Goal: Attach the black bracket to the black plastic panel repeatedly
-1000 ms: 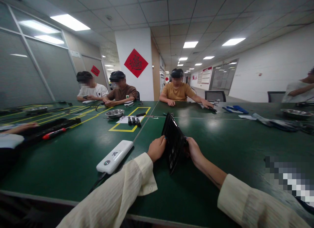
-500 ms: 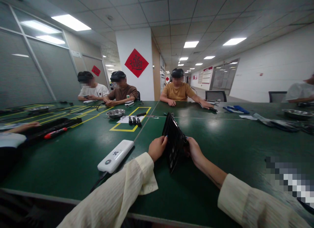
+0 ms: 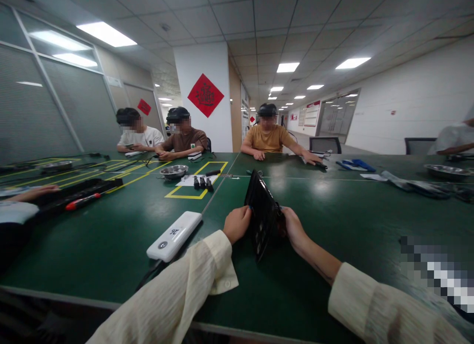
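A black flat panel (image 3: 260, 216) with a glossy face and some thicker parts on its right side stands tilted on edge above the green table (image 3: 355, 235). My left hand (image 3: 237, 224) grips its left face, fingers closed with the thumb pressed near the edge. On the other side my right hand (image 3: 294, 229) is closed around the back of it, and its fingertips are hidden behind the panel. What exactly the panel is, I cannot make out. To the left of my left forearm lies a white power bank (image 3: 175, 236) marked 26, with a black cable.
Ahead, several small black parts (image 3: 202, 183) lie by white paper inside a yellow tape outline, near a metal bowl (image 3: 174, 172). A red and black tool (image 3: 82, 201) lies left, beside another person's arm. Several people sit around the table. Blue cloth (image 3: 355, 165) lies far right.
Almost nothing differs. The panel and both hands stay nearly in place, with the left thumb shifted very slightly on the panel.
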`<action>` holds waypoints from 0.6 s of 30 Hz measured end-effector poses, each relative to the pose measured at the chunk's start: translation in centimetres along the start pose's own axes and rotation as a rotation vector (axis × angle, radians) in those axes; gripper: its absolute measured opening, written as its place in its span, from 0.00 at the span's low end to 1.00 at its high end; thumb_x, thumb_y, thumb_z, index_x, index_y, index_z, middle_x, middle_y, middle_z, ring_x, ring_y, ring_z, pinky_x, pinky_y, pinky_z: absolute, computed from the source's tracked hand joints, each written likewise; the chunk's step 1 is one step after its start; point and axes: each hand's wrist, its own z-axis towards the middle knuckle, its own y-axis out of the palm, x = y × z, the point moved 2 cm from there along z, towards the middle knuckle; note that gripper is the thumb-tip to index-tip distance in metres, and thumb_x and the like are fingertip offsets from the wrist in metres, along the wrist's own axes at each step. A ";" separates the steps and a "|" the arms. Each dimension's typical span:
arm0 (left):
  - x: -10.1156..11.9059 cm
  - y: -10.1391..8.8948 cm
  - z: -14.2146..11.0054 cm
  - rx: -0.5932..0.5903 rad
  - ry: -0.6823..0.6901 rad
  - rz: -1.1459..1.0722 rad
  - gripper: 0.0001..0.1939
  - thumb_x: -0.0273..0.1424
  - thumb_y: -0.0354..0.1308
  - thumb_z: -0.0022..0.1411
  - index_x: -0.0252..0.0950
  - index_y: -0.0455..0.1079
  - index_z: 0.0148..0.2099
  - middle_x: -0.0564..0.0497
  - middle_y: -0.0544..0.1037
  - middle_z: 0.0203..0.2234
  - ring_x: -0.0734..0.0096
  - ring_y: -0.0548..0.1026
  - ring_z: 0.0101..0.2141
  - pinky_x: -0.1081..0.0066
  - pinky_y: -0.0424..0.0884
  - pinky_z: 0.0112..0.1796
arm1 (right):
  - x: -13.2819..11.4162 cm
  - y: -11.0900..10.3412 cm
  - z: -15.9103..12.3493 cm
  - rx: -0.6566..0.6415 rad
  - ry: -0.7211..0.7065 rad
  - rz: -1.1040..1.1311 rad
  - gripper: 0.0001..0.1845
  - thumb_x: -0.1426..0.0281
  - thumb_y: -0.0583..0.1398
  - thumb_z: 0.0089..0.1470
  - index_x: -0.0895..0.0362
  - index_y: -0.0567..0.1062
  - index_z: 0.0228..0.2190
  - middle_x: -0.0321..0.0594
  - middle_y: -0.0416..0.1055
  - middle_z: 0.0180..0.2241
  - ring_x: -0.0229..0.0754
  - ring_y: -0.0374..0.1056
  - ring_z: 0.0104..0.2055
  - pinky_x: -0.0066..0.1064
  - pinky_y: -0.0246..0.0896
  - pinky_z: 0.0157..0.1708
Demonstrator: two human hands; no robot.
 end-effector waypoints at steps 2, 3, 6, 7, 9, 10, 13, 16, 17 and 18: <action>0.1 -0.1 0.0 -0.007 -0.005 0.017 0.20 0.35 0.37 0.65 0.36 0.70 0.34 0.47 0.77 0.34 0.65 0.73 0.37 0.73 0.62 0.34 | 0.0 0.0 0.0 -0.001 -0.001 -0.002 0.12 0.62 0.52 0.48 0.56 0.65 0.32 0.29 0.62 0.13 0.35 0.54 0.11 0.24 0.43 0.09; 0.1 -0.1 0.0 -0.007 -0.005 0.021 0.20 0.35 0.38 0.64 0.36 0.70 0.34 0.47 0.77 0.33 0.66 0.73 0.37 0.73 0.62 0.34 | 0.0 0.0 -0.1 0.000 -0.004 -0.003 0.12 0.62 0.52 0.48 0.56 0.65 0.32 0.29 0.62 0.13 0.35 0.54 0.11 0.24 0.43 0.09; 0.1 -0.1 0.0 -0.007 -0.008 0.017 0.21 0.36 0.37 0.65 0.36 0.69 0.34 0.46 0.76 0.33 0.66 0.73 0.36 0.73 0.62 0.33 | -0.2 0.1 -0.2 -0.002 -0.008 0.000 0.11 0.62 0.52 0.49 0.56 0.65 0.32 0.29 0.62 0.13 0.35 0.54 0.11 0.24 0.43 0.09; 0.1 0.0 0.0 -0.009 -0.012 0.012 0.21 0.37 0.36 0.65 0.36 0.69 0.34 0.46 0.76 0.33 0.66 0.73 0.36 0.73 0.62 0.33 | -0.2 0.1 -0.3 0.000 -0.004 0.001 0.11 0.62 0.52 0.49 0.56 0.65 0.32 0.29 0.62 0.13 0.35 0.54 0.11 0.24 0.43 0.10; 0.0 0.0 0.0 -0.006 -0.020 0.008 0.21 0.37 0.36 0.65 0.36 0.69 0.36 0.46 0.76 0.33 0.66 0.74 0.36 0.73 0.62 0.33 | -0.2 0.1 -0.3 0.002 0.005 0.006 0.11 0.62 0.52 0.49 0.56 0.65 0.32 0.29 0.62 0.13 0.35 0.54 0.11 0.24 0.44 0.10; 0.0 0.1 0.0 -0.003 -0.023 0.009 0.20 0.38 0.36 0.65 0.36 0.69 0.37 0.46 0.76 0.33 0.67 0.74 0.36 0.74 0.62 0.34 | -0.2 0.1 -0.3 0.002 0.007 0.009 0.11 0.62 0.52 0.49 0.56 0.65 0.32 0.29 0.61 0.13 0.35 0.54 0.11 0.24 0.44 0.10; 0.0 0.0 0.0 0.006 -0.020 0.014 0.19 0.38 0.36 0.66 0.37 0.68 0.37 0.47 0.76 0.34 0.67 0.73 0.36 0.74 0.62 0.34 | -0.1 0.0 -0.2 0.002 0.000 0.012 0.12 0.60 0.53 0.48 0.56 0.65 0.32 0.29 0.61 0.13 0.35 0.54 0.11 0.24 0.44 0.10; 0.2 -0.2 0.0 -0.001 -0.007 0.009 0.19 0.38 0.37 0.66 0.37 0.67 0.36 0.47 0.76 0.32 0.68 0.73 0.34 0.74 0.62 0.33 | -0.1 0.0 -0.1 0.005 -0.001 -0.003 0.12 0.61 0.52 0.49 0.56 0.64 0.33 0.29 0.61 0.13 0.35 0.55 0.12 0.24 0.44 0.10; 0.2 -0.2 0.0 -0.001 -0.002 0.007 0.19 0.38 0.37 0.66 0.37 0.67 0.35 0.48 0.75 0.32 0.68 0.73 0.33 0.74 0.61 0.33 | -0.1 0.1 -0.1 0.007 -0.003 -0.007 0.11 0.62 0.51 0.50 0.56 0.64 0.33 0.29 0.61 0.13 0.35 0.55 0.12 0.24 0.45 0.10; 0.2 -0.2 0.0 0.001 0.002 0.003 0.19 0.38 0.37 0.66 0.37 0.67 0.34 0.48 0.75 0.31 0.69 0.73 0.32 0.74 0.61 0.32 | -0.1 0.1 -0.1 0.011 -0.010 -0.008 0.11 0.63 0.51 0.50 0.56 0.64 0.33 0.29 0.61 0.13 0.36 0.55 0.12 0.25 0.45 0.10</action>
